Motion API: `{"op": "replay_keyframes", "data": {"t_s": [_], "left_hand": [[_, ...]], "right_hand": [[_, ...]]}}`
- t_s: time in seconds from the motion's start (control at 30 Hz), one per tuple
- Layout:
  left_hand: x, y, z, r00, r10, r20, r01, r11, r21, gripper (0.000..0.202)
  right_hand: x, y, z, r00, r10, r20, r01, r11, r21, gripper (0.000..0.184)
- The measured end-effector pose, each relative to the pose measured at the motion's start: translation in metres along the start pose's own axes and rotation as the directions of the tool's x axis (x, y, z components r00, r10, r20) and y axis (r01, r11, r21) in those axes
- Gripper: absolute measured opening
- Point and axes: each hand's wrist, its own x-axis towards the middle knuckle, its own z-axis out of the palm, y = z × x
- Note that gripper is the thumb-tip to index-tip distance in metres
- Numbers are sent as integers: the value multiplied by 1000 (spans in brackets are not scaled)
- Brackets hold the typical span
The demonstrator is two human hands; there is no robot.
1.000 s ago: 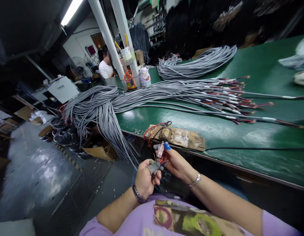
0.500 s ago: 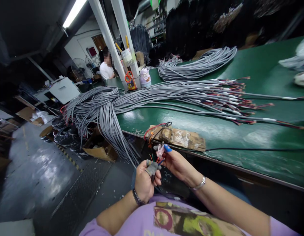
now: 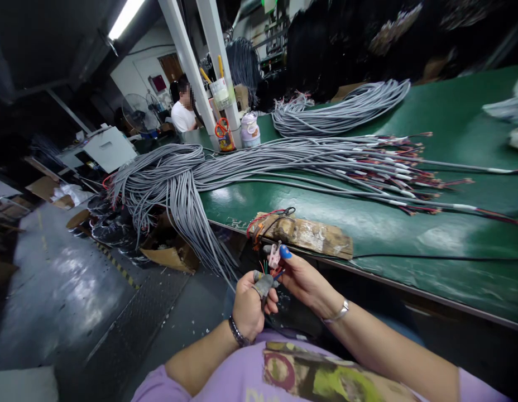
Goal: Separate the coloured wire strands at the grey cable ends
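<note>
While the left hand (image 3: 249, 301) pinches thin wires (image 3: 264, 268), the right hand (image 3: 303, 279) holds a pink clip (image 3: 274, 256) beside them, near the table (image 3: 393, 229). Wires look already spread; some loose ends seem left to do.

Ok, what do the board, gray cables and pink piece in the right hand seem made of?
Board: wood, it seems; rough, matte brown with pale scuffed patches.
Gray cables: probably plastic-sheathed; smooth, slightly shiny, with thin colored wires at the ends.
Pink piece: perhaps molded plastic from its solid, pale color; too small to be sure.
</note>
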Motion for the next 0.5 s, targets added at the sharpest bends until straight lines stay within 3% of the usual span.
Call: {"op": "replay_keyframes", "data": {"t_s": [0.27,0.5], "left_hand": [[-9,4,-1,999,40,-6,-40,999,15,31],[-9,7,-2,998,56,-37,-59,995,-86,27]], "right_hand": [[-2,-5,-4,987,103,120,-106,994,16,37],[-4,-7,-3,996,53,75,-49,997,-57,19]]}}
